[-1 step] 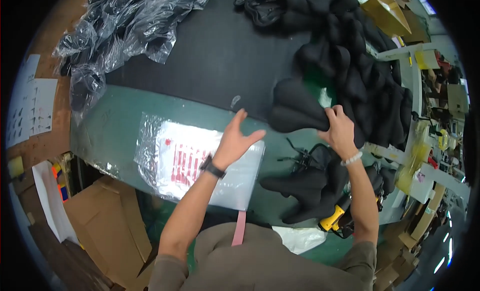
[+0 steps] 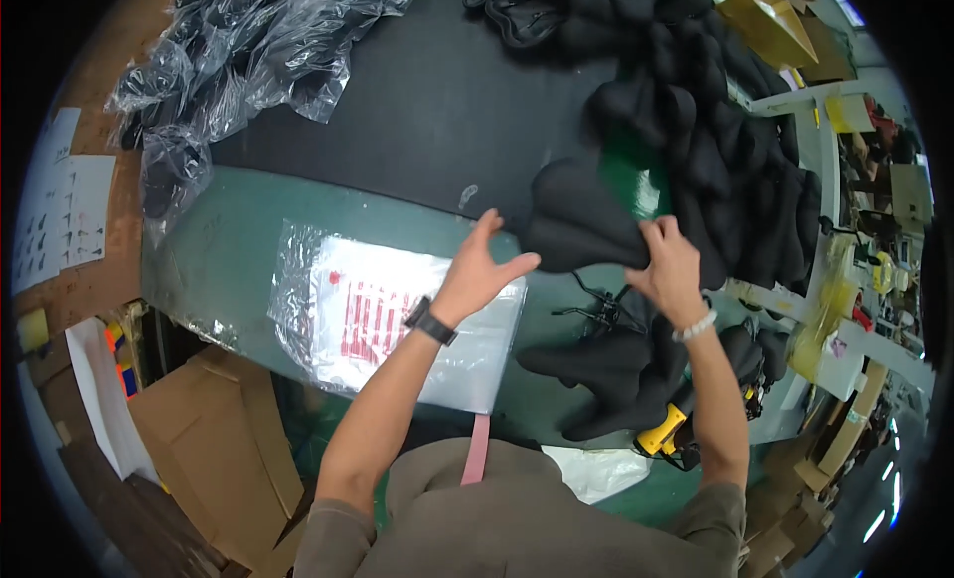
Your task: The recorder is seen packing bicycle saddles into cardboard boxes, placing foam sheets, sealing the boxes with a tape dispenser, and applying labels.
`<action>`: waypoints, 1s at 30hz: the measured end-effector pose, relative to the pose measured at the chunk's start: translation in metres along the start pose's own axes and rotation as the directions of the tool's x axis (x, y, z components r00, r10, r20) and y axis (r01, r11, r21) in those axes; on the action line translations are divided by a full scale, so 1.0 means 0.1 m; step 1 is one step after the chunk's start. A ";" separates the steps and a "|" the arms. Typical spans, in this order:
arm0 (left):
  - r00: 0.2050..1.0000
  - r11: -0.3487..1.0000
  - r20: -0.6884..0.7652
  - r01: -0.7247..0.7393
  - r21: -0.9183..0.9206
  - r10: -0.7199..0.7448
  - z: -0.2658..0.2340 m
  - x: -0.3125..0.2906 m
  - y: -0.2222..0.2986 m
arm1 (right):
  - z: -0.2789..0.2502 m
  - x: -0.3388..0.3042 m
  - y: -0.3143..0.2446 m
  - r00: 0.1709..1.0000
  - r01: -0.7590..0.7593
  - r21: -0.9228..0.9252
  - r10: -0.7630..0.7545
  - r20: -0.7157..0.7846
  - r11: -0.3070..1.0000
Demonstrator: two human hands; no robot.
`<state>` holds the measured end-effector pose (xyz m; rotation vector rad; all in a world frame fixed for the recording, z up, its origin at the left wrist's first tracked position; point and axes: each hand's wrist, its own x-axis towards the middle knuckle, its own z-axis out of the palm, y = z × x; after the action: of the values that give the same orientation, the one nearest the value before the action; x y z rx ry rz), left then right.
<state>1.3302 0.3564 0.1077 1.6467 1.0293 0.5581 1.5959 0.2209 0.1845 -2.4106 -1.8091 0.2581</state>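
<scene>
My right hand (image 2: 673, 273) grips the narrow end of a black padded bicycle saddle cover (image 2: 581, 220) between thumb and fingers. The cover's wide end points left, over the table. My left hand (image 2: 487, 278) is open, thumb and fingers spread, by that wide end; it holds nothing, and I cannot tell whether the thumb tip touches the cover. Under my left hand lies a stack of clear plastic bags (image 2: 383, 300) with red print. More black saddle covers (image 2: 601, 369) lie below my right hand, beside some thin black cords (image 2: 601, 305).
A large heap of black saddle covers (image 2: 711, 131) fills the right back. Covers wrapped in clear plastic (image 2: 263, 61) are piled at the left back. A yellow-handled tool (image 2: 661, 431) sits near the front edge, and a cardboard box (image 2: 214, 439) stands at the front left.
The held saddle cover has shifted slightly left, toward my open left hand. My right hand has moved a little left with it; my left hand has edged right.
</scene>
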 end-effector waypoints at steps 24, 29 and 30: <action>0.992 0.862 0.062 0.067 0.502 -0.113 -0.16 -2.05 -1.28 | 0.44 -2.13 -1.58 0.944 -0.302 0.315 0.235 0.232 0.900; 1.000 0.831 0.010 0.010 0.555 -0.019 0.15 -2.03 -1.30 | 0.38 -2.30 -1.70 0.950 -0.312 0.281 0.292 0.109 0.908; 0.995 0.824 0.098 -0.068 0.563 0.015 0.11 -2.03 -1.35 | 0.39 -2.35 -1.70 0.932 -0.362 0.341 0.330 0.149 0.868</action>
<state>1.1870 0.1874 0.0053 2.2001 1.1633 0.2006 1.3642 0.0421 0.1944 -2.4557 -1.2003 0.6761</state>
